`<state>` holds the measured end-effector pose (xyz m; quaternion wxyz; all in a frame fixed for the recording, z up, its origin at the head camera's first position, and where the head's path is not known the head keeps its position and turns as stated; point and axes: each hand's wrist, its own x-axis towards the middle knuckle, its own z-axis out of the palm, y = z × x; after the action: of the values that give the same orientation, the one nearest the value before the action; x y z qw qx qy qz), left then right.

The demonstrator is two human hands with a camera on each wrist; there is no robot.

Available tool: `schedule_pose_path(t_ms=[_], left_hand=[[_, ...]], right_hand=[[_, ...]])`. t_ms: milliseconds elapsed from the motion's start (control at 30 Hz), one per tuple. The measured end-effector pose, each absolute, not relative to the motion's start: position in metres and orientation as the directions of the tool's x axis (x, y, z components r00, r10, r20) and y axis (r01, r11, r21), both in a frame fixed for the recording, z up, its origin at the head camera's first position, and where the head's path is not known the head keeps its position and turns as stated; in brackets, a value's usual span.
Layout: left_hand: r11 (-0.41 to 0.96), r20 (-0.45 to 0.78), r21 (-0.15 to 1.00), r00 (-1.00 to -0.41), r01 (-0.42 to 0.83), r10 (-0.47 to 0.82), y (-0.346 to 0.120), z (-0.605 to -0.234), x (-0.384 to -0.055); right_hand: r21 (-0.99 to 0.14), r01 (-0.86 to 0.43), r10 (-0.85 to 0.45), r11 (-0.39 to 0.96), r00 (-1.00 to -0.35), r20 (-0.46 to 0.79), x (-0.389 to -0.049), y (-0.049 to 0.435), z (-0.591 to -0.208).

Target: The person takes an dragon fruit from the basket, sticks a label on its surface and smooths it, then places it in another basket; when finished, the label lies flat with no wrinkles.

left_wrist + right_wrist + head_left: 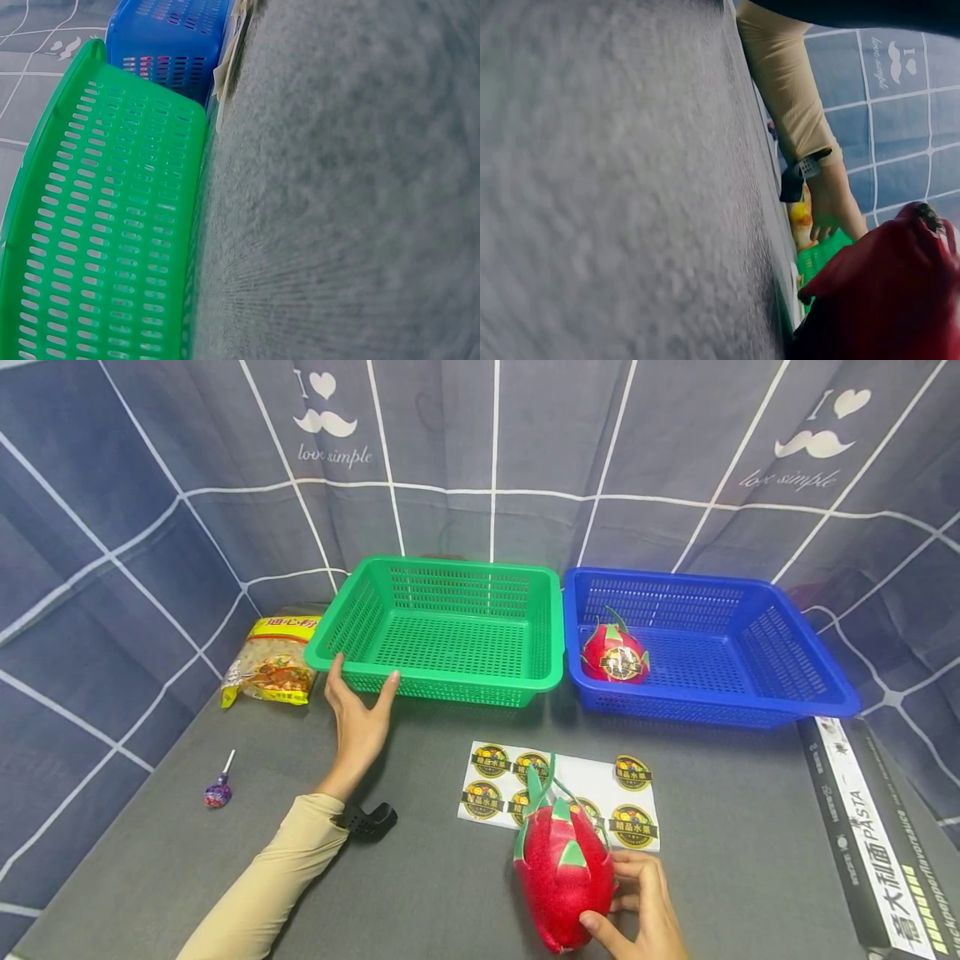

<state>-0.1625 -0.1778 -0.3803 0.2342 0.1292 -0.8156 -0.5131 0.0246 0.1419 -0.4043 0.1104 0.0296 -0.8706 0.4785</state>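
The right hand (641, 906) pinches the big red, egg-shaped dragon fruit (564, 889), maybe so it won't slip. Its green leaves (534, 789) cover part of the white paper sticker sheet (588, 777). Beyond, the left hand (358, 727), fingers spread, touches the green plastic basket (465, 682), perhaps steadying it.

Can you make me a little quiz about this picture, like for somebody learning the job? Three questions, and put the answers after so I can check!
1. Pick one: what is the right hand holding? A: a lollipop. B: a big dragon fruit. C: a pasta bag.
2. True or false: the left hand is at the front rim of the green basket.
3. Fill in: the smaller-looking dragon fruit, with a round sticker on it, sits in the ____ basket.

Key:
1: B, the big dragon fruit.
2: True.
3: Blue, the blue basket.
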Motion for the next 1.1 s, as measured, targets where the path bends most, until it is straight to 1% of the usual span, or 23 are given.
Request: schedule_pose_path(t_ms=[167,300,533,733,833,900,967,1100], left_hand=[[0.437,0.242,0.899,-0.859,0.024,-0.451,-0.177,-0.380,-0.162],[0.435,0.250,0.900,-0.855,0.032,-0.454,-0.175,-0.380,-0.160],[0.437,0.289,0.897,-0.841,0.070,-0.457,-0.167,-0.380,-0.156],[0.449,0.337,0.886,-0.829,0.118,-0.447,-0.155,-0.377,-0.150],[0.455,0.346,0.880,-0.839,0.136,-0.420,-0.147,-0.376,-0.146],[0.460,0.360,0.874,-0.842,0.154,-0.402,-0.142,-0.376,-0.142],[0.458,0.385,0.869,-0.838,0.188,-0.387,-0.137,-0.375,-0.139],[0.449,0.443,0.855,-0.818,0.261,-0.368,-0.128,-0.375,-0.134]], right_hand=[[-0.808,-0.184,0.054,0.560,-0.965,0.257,0.020,0.146,-0.404],[-0.798,-0.176,0.065,0.577,-0.964,0.259,0.018,0.148,-0.404],[-0.804,-0.162,0.088,0.572,-0.963,0.256,0.016,0.149,-0.405],[-0.786,-0.204,0.083,0.583,-0.948,0.307,0.013,0.154,-0.413],[-0.788,-0.210,0.092,0.578,-0.943,0.319,0.012,0.154,-0.411],[-0.793,-0.175,0.111,0.583,-0.950,0.291,0.013,0.153,-0.405],[-0.792,-0.167,0.121,0.587,-0.949,0.290,0.013,0.153,-0.402],[-0.788,-0.117,0.136,0.605,-0.959,0.247,0.012,0.154,-0.397]])
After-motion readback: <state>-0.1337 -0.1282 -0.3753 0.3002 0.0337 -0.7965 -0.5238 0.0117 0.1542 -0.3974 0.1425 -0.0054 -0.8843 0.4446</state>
